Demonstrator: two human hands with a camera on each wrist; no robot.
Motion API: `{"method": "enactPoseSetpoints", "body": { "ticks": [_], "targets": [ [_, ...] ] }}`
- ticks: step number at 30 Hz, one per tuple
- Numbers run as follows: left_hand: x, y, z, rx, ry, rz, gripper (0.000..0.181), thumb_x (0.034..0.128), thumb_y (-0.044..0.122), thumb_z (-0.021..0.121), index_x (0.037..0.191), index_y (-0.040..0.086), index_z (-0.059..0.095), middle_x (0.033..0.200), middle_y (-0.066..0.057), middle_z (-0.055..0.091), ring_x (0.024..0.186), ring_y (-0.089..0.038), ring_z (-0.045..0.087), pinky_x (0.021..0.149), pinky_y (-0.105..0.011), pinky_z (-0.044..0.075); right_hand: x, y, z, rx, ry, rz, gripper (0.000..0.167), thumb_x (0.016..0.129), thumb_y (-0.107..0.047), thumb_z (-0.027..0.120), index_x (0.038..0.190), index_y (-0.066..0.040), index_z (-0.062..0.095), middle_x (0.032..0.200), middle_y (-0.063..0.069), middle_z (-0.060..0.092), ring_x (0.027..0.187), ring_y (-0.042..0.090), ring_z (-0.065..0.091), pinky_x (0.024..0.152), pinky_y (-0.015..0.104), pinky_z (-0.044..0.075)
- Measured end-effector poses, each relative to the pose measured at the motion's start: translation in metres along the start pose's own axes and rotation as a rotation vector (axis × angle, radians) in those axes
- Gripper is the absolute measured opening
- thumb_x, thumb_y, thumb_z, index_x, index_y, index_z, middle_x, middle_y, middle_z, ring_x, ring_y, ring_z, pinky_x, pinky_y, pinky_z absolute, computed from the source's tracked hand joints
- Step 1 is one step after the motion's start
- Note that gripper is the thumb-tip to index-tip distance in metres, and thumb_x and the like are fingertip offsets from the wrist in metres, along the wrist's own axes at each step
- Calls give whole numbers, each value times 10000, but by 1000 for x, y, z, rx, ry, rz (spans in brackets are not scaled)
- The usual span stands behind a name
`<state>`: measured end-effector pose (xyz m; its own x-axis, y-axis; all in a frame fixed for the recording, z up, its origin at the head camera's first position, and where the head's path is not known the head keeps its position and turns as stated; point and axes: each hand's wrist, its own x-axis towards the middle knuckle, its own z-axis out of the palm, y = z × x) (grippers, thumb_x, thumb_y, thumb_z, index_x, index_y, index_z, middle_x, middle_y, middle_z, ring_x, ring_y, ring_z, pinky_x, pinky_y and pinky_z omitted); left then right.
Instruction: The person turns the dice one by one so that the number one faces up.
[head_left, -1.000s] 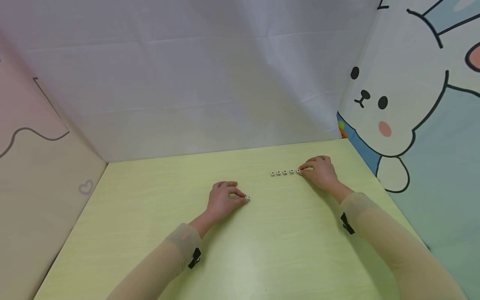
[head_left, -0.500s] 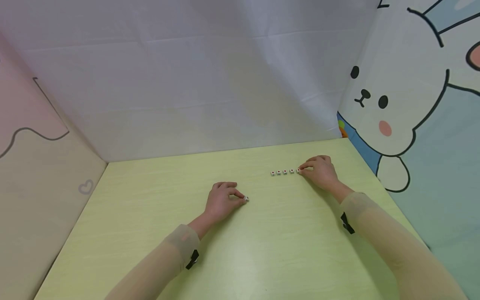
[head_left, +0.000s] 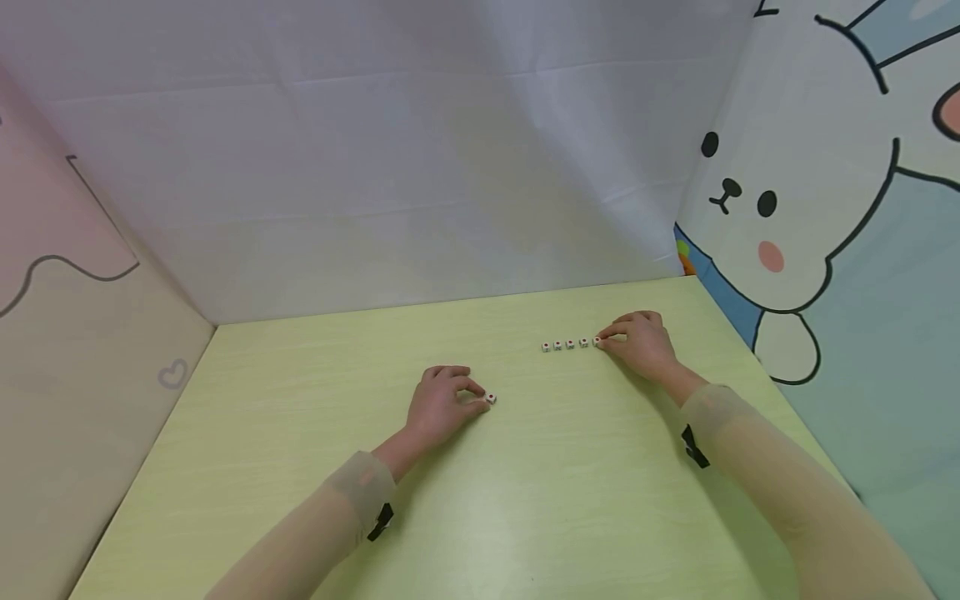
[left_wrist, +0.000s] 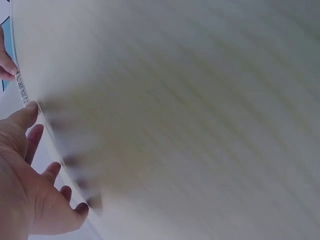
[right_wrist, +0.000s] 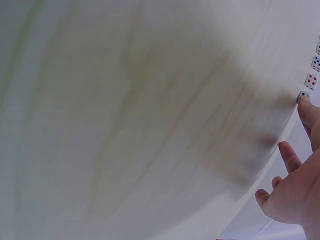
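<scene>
Several small white dice (head_left: 570,344) stand in a spaced row toward the back right of the table. My right hand (head_left: 641,340) pinches the die (head_left: 597,342) at the row's right end between thumb and forefinger. Nearer and to the left, my left hand (head_left: 444,404) holds a separate die (head_left: 491,398) at the tips of its thumb and forefinger, low over or on the tabletop. A dark red dot shows on that die's upper face. In the right wrist view, dice (right_wrist: 311,81) with red and blue pips line up beyond the right thumb.
The pale yellow-green table (head_left: 300,467) meets a white cloth wall (head_left: 375,183) at the back. Printed panels stand at both sides, the right one with a rabbit drawing (head_left: 780,192). Dark clips (head_left: 695,447) sit at the sleeve cuffs.
My left hand has drawn slightly left and toward me with its die, which has turned so a dotted face shows on top. The right hand and the row stay in place.
</scene>
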<state>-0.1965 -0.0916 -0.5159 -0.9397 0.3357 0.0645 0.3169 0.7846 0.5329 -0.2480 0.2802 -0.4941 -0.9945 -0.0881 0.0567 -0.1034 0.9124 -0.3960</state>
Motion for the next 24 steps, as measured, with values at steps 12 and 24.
{"method": "enactPoseSetpoints", "body": {
  "ticks": [12, 24],
  "targets": [
    [0, 12, 8, 59, 34, -50, 276, 851, 464, 810, 927, 209, 734, 1441, -69, 585, 1370, -369, 435, 1106, -512, 402, 0, 1, 1, -6, -4, 0, 252, 999, -268, 687, 1129, -82, 795, 1293, 234, 647, 1348, 487, 372, 1175, 609, 207],
    [3, 12, 8, 55, 32, -41, 182, 901, 414, 785, 920, 236, 756, 1438, -54, 593, 1359, -352, 449, 1089, -518, 416, -1, 0, 0, 3, -6, 13, 253, 1002, -271, 684, 1134, -85, 794, 1308, 230, 634, 1349, 488, 355, 1169, 606, 214]
  ]
}}
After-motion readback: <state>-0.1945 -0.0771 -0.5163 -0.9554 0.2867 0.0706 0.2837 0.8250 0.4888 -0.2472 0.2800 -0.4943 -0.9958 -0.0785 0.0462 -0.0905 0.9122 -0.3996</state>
